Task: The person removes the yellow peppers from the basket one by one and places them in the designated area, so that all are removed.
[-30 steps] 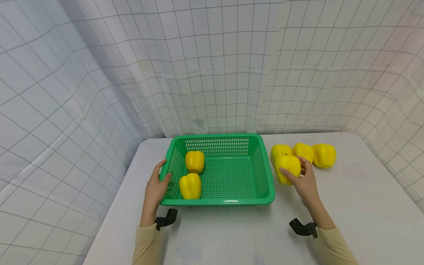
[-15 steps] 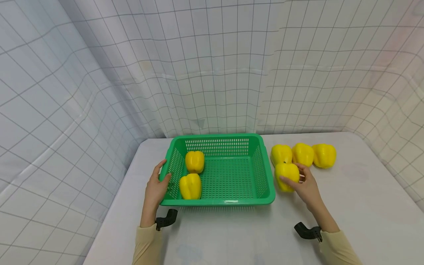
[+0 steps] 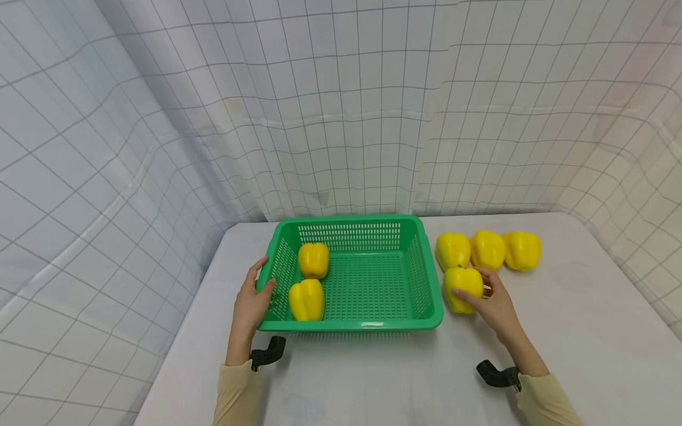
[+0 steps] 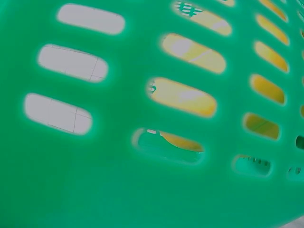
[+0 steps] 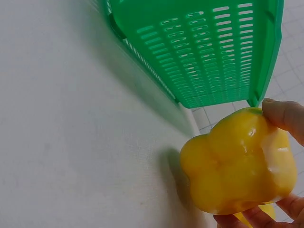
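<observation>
Step in hand, as we judge it: the right hand (image 3: 495,303) is managing one yellow pepper (image 3: 465,283) on the table (image 3: 373,378), just outside the right wall of the green basket (image 3: 346,325), while the left hand (image 3: 252,303) steadies that basket. We note the right hand pinching the pepper, thumb on one side and fingers on the other; the left hand grips the left rim, thumb lapped over to the inside. Two basket peppers (image 3: 307,300) lie along the left wall, one behind the other; three loose peppers (image 3: 487,250) stand in a row at the back right, behind the held one.

Next move, our judgement: any shift toward the basket calls for a lift over its right rim, with the pinch kept firm on the glossy skin and the left hand holding its place.

Across views: only the head view gives us the left hand and the full count. The left wrist view is filled by slotted green wall, yellow showing through the slots. The right wrist view adds the lobed underside and a dark shadow beside it; we cannot tell whether the pepper clears the table
</observation>
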Demonstrator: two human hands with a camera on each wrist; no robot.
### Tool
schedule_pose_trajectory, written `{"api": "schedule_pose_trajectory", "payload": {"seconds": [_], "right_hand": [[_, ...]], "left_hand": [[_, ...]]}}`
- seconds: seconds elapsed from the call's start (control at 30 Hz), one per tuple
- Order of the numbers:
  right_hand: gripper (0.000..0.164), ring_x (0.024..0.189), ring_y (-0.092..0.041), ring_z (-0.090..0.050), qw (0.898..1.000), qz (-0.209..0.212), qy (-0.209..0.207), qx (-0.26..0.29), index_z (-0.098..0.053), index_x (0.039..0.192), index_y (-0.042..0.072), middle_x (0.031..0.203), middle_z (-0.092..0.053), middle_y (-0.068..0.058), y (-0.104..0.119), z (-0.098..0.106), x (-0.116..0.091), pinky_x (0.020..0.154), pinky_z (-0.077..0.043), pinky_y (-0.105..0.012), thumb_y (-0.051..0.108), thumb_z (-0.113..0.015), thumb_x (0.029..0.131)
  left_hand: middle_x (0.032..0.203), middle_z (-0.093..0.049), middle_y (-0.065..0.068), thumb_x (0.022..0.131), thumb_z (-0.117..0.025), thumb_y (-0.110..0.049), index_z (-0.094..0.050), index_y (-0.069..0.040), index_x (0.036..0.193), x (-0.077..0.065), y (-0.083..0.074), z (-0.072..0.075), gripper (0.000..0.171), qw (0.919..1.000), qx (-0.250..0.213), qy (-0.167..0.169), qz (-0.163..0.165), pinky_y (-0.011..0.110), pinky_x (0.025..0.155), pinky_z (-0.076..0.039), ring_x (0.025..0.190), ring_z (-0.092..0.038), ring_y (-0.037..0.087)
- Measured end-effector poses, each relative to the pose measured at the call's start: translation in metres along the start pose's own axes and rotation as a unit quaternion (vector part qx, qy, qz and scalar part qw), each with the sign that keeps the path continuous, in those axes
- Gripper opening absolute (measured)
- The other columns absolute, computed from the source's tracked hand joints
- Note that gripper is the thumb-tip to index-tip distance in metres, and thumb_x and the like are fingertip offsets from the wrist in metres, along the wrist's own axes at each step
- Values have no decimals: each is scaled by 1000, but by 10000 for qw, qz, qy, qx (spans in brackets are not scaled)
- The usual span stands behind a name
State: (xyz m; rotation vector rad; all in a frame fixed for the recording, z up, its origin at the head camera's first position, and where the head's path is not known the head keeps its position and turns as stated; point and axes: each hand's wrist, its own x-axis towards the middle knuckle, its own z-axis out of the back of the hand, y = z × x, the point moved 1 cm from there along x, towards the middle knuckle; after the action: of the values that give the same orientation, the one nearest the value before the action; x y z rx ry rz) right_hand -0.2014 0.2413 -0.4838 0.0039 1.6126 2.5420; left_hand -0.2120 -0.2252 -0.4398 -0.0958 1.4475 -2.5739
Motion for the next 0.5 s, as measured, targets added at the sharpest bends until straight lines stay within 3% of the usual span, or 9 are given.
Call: {"api": "schedule_pose_trajectory", "payload": {"seconds": [0.5], "right_hand": [[87, 113, -38, -35, 9999, -105, 78, -9, -24, 147, 5, 140, -30, -25, -7, -1, 1, 83, -35, -44, 44, -70, 84]], "left_hand": [[120, -56, 26, 100, -49, -23, -31, -24, 148, 0, 0, 0, 52, 10000, 3, 5, 25, 35, 59, -47, 81, -60, 31]]}}
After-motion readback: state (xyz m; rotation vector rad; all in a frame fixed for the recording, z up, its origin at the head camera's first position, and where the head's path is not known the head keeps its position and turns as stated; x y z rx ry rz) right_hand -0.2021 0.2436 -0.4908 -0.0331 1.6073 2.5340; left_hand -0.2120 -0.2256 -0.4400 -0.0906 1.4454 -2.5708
